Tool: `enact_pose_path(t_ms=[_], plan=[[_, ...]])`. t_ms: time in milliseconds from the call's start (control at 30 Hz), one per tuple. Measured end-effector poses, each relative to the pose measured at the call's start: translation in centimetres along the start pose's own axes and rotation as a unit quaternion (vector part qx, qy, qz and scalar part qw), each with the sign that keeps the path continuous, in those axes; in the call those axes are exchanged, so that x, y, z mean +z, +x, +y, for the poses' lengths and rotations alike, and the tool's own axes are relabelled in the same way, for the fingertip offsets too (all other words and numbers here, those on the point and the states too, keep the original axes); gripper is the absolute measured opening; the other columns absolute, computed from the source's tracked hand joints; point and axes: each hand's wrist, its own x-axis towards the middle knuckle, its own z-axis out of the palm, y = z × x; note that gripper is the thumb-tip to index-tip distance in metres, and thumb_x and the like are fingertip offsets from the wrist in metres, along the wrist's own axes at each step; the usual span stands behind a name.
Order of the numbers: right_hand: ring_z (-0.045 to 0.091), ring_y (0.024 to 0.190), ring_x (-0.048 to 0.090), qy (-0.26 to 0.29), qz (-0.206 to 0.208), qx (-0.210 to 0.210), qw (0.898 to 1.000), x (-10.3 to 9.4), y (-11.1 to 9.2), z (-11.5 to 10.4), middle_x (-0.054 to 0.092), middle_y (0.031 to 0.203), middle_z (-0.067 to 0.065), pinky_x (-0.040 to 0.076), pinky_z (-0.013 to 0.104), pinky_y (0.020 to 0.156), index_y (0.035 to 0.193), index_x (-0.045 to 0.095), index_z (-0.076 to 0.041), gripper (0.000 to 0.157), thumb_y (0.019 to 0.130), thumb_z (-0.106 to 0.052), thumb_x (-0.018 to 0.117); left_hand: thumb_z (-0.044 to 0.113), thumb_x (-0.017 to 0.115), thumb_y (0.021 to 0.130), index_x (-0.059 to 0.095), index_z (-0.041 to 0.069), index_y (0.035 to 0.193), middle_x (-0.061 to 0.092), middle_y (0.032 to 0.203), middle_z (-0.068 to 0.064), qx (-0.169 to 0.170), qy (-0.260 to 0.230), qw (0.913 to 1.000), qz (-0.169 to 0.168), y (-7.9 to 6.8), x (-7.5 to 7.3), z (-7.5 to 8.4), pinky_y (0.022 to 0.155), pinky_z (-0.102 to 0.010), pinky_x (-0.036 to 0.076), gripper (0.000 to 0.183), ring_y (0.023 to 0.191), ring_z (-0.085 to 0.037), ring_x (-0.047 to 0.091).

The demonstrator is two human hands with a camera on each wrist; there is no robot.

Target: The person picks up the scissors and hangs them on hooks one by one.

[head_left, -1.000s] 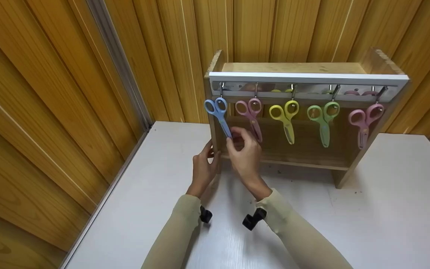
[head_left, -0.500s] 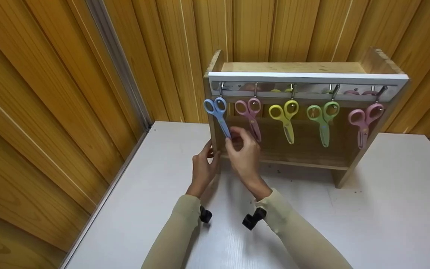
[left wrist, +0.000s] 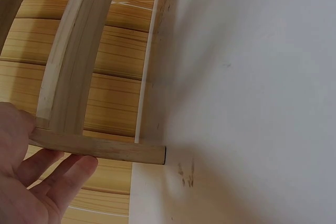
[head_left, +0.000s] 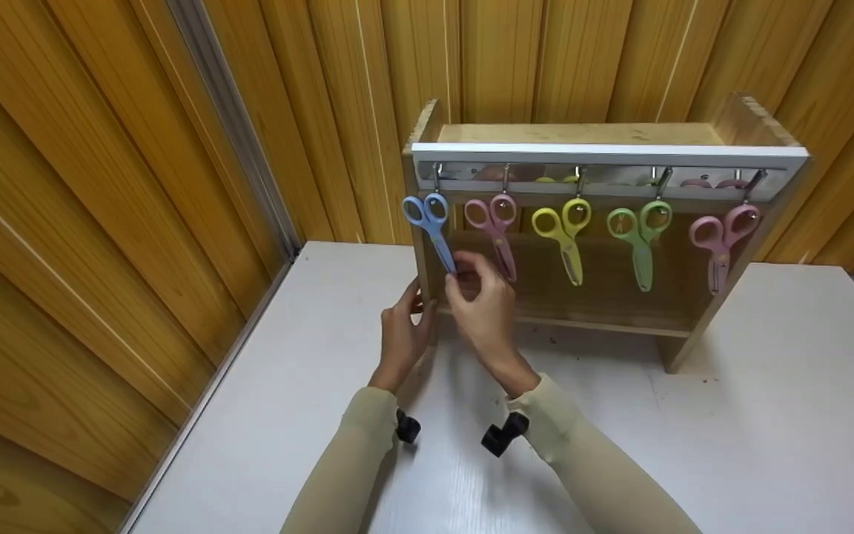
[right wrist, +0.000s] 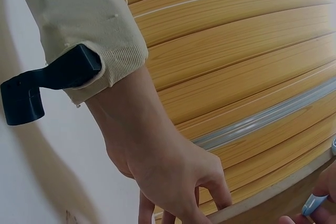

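Observation:
A wooden rack [head_left: 605, 325] carries a metal strip with hooks, each holding a pair of scissors. Blue scissors [head_left: 434, 233] hang by one handle loop at the left end. My right hand [head_left: 488, 315] pinches their lower tip between thumb and index finger. The right wrist view shows the blue tip [right wrist: 314, 204] between the fingers of that right hand [right wrist: 326, 186]. Below and left of it, my left hand [head_left: 402, 334] grips the rack's left side panel. In the left wrist view, the left hand [left wrist: 21, 182] has fingers around the edge of that side panel [left wrist: 105, 148].
Pink scissors [head_left: 500, 241], yellow scissors [head_left: 568, 245], green scissors [head_left: 641, 256] and another pink pair [head_left: 720, 256] hang along the metal strip [head_left: 605, 156]. The rack stands on a white table [head_left: 249, 415]. Wood-grain panels [head_left: 138, 222] form walls behind and to the left.

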Motion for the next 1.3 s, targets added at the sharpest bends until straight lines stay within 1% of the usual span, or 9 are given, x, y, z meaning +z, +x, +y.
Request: enact_pose_path(t_ms=[267,500,667,800,867,967,1067,1200,1300], plan=[[0.027,0.097,0.073,-0.015,-0.023,0.0,1.0,-0.9,-0.8,0.3,0.074,0.109,0.015,0.062,0.04,0.083,0.123,0.067,0.002,0.033,0.09,-0.001,0.072,0.007,0.067,0.099,0.053,0.004,0.148,0.07,0.127,-0.015,-0.007,0.007,0.9999,-0.007,0.0,0.2,0.1,0.085,-0.041,0.062,0.051,0.099,-0.025,0.075],[0.029,0.111,0.068,-0.052,-0.045,-0.052,0.996,-2.7,-1.8,0.4,0.07,0.124,0.016,0.057,0.044,0.093,0.131,0.065,0.001,0.041,0.091,-0.002,0.073,0.007,0.067,0.1,0.053,0.002,0.148,0.069,0.129,-0.017,0.005,0.0,1.0,0.001,-0.2,0.1,0.1,0.085,-0.045,0.062,0.05,0.103,-0.029,0.074],[0.031,0.113,0.067,-0.061,-0.081,-0.062,0.993,-4.3,-2.7,0.5,0.068,0.127,0.016,0.057,0.045,0.094,0.134,0.063,0.001,0.045,0.091,-0.001,0.074,0.008,0.067,0.1,0.053,0.005,0.149,0.07,0.129,-0.014,-0.004,0.008,0.9999,-0.004,-0.3,0.1,0.1,0.085,-0.038,0.062,0.051,0.1,-0.025,0.075],[0.03,0.114,0.067,-0.072,-0.107,-0.065,0.99,-5.7,-3.3,0.6,0.067,0.129,0.015,0.057,0.047,0.095,0.137,0.062,-0.002,0.046,0.092,-0.004,0.074,0.009,0.067,0.101,0.052,0.006,0.15,0.069,0.13,-0.014,-0.013,0.008,0.9998,-0.01,-0.3,0.1,0.2,0.086,-0.036,0.061,0.051,0.1,-0.024,0.075],[0.028,0.116,0.065,-0.082,-0.121,-0.066,0.987,-6.4,-3.7,0.8,0.066,0.131,0.013,0.057,0.045,0.095,0.138,0.062,-0.003,0.047,0.093,-0.006,0.074,0.01,0.067,0.101,0.052,0.006,0.15,0.068,0.131,-0.014,-0.017,0.006,0.9998,-0.011,-0.3,0.0,0.3,0.087,-0.036,0.061,0.052,0.102,-0.024,0.074],[0.024,0.122,0.063,-0.104,-0.146,-0.08,0.981,-7.6,-4.3,1.2,0.064,0.135,0.01,0.055,0.043,0.098,0.141,0.06,-0.007,0.051,0.092,-0.009,0.076,0.01,0.066,0.101,0.051,0.006,0.151,0.067,0.134,-0.013,-0.025,0.005,0.9996,-0.013,-0.3,0.0,0.3,0.088,-0.035,0.061,0.052,0.104,-0.023,0.074],[0.025,0.128,0.059,-0.137,-0.17,-0.108,0.97,-9.0,-5.1,2.0,0.061,0.138,0.008,0.054,0.047,0.101,0.144,0.059,-0.011,0.057,0.091,-0.019,0.079,0.011,0.066,0.101,0.05,0.007,0.151,0.066,0.136,-0.012,-0.034,0.003,0.9993,-0.016,-0.3,-0.1,0.3,0.089,-0.035,0.06,0.053,0.104,-0.023,0.073],[0.032,0.129,0.056,-0.19,-0.189,-0.139,0.953,-11.0,-5.9,3.2,0.058,0.144,0.011,0.058,0.052,0.089,0.148,0.056,-0.016,0.068,0.088,-0.034,0.083,0.013,0.065,0.103,0.049,0.008,0.152,0.064,0.139,-0.011,-0.047,-0.002,0.9986,-0.022,-0.3,-0.2,0.3,0.091,-0.034,0.06,0.052,0.106,-0.022,0.072],[0.038,0.131,0.054,-0.236,-0.198,-0.136,0.942,-12.7,-6.3,4.1,0.052,0.15,0.013,0.058,0.056,0.086,0.152,0.052,-0.021,0.077,0.085,-0.044,0.083,0.013,0.064,0.103,0.049,0.007,0.152,0.064,0.139,-0.011,-0.048,-0.007,0.9985,-0.025,-0.3,-0.2,0.3,0.092,-0.036,0.059,0.052,0.106,-0.023,0.072]])
